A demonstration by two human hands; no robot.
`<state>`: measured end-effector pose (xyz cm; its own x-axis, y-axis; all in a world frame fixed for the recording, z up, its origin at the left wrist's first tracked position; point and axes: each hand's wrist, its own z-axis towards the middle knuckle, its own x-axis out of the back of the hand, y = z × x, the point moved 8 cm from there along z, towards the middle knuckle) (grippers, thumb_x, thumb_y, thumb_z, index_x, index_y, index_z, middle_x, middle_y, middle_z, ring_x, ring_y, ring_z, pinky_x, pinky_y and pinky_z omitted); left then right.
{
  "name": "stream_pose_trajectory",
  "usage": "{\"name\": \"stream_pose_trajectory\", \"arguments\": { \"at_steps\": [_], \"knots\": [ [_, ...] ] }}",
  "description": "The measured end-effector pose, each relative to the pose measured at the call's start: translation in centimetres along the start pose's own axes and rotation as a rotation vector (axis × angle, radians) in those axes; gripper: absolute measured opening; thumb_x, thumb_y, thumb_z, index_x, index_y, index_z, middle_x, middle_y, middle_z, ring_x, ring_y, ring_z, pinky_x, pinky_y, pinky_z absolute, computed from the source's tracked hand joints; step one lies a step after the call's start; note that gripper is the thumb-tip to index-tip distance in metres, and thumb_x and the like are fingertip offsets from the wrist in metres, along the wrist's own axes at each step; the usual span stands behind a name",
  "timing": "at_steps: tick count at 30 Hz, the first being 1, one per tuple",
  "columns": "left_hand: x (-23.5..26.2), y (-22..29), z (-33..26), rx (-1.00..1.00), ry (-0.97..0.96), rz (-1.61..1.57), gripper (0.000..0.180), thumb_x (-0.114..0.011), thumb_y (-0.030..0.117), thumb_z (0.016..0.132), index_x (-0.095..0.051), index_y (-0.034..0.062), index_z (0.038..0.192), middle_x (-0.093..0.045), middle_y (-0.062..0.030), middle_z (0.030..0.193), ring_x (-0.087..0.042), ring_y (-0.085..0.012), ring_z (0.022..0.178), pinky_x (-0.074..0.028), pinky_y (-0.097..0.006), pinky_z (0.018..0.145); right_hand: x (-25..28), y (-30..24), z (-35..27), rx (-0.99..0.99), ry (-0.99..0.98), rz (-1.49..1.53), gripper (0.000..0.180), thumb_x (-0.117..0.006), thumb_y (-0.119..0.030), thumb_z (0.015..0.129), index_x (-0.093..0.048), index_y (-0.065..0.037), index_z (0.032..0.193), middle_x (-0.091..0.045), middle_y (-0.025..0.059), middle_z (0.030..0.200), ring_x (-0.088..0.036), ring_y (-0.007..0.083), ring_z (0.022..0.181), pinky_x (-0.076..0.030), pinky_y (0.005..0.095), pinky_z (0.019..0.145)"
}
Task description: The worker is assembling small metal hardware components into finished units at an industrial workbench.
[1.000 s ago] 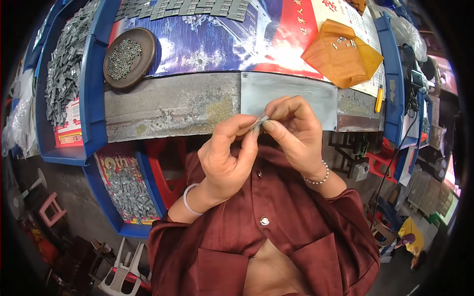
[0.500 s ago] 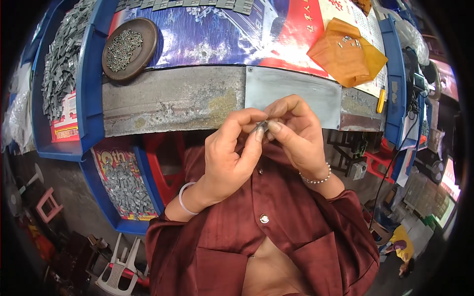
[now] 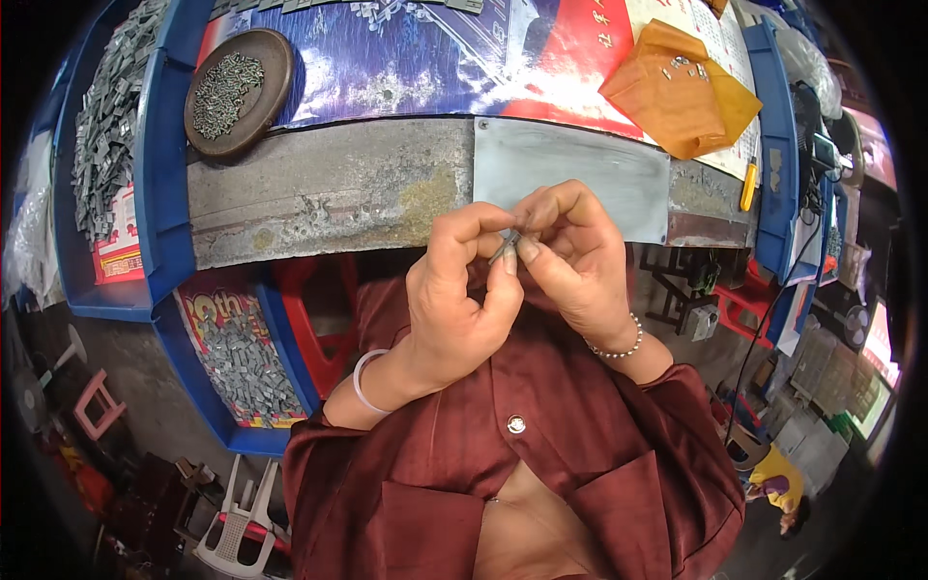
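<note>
My left hand (image 3: pixel 454 290) and right hand (image 3: pixel 570 256) meet just above the middle of the frame, in front of the bench (image 3: pixel 329 198) edge. Both are curled nearly closed, fingertips pinched together on one small metal part (image 3: pixel 507 247), which shows as a grey sliver between my thumbs. The rest of it is hidden by my fingers. At the upper left a round brown dish (image 3: pixel 275 82) of small metal pieces sits on the bench. At the upper right lies an orange bag (image 3: pixel 681 97). A blue bin (image 3: pixel 242 362) of grey parts sits at the lower left.
</note>
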<state>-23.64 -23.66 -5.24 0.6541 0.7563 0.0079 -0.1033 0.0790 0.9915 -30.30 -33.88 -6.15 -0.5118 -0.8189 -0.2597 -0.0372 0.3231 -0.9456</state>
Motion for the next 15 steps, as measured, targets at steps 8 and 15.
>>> {"name": "stream_pose_trajectory", "arguments": {
  "at_steps": [8, 15],
  "knots": [
    [-0.6, -0.7, -0.5, 0.260, -0.119, -0.232, 0.040, -0.046, -0.009, 0.088, -0.034, -0.0007, 0.124, -0.054, -0.0040, 0.086, -0.050, -0.0070, 0.076, -0.042, -0.020, 0.070, 0.0, -0.5, 0.1, -0.062, 0.012, -0.015, 0.019, -0.053, 0.007, 0.082, -0.047, -0.001, 0.099, -0.051, 0.0027, 0.093, -0.048, 0.0040, 0.075, -0.044, 0.0187, 0.065],
    [0.3, -0.7, 0.1, 0.465, -0.120, -0.468, 0.042, -0.047, -0.008, 0.087, -0.035, 0.0034, 0.126, -0.050, 0.0002, 0.077, -0.045, -0.0030, 0.070, -0.037, -0.018, 0.063, 0.4, -0.8, -0.1, -0.117, -0.118, -0.060, 0.024, -0.057, 0.000, 0.088, -0.052, 0.002, 0.111, -0.056, 0.0069, 0.102, -0.055, 0.0088, 0.082, -0.048, 0.0231, 0.070]
  ]
}}
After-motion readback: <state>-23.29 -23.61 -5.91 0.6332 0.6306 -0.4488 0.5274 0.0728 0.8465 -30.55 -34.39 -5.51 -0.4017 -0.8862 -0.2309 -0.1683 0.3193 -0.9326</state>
